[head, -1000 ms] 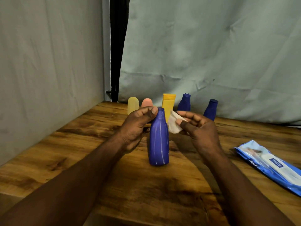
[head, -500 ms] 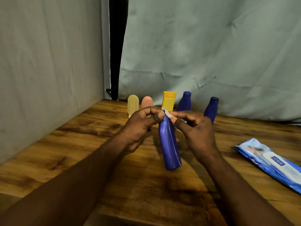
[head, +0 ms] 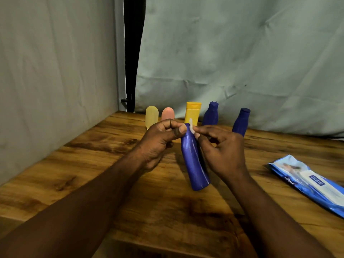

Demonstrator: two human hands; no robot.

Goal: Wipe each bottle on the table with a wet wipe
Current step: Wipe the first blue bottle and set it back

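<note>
Left hand (head: 158, 140) grips one tilted glossy blue bottle (head: 194, 161), right hand (head: 223, 151) pinches one white wipe (head: 191, 127); five more bottles (head: 192, 113) at 12 o'clock, one wipe pack (head: 307, 185) at 3

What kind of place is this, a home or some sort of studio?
Likely a makeshift staging corner, not a lived-in room: plain cloth sheets hang behind a wooden table, bottles stand in a row at its back, and a wipes pack lies on it.

left hand (head: 158, 144) bare | right hand (head: 225, 153) bare | both forearms (head: 93, 202) bare to the frame edge
</note>
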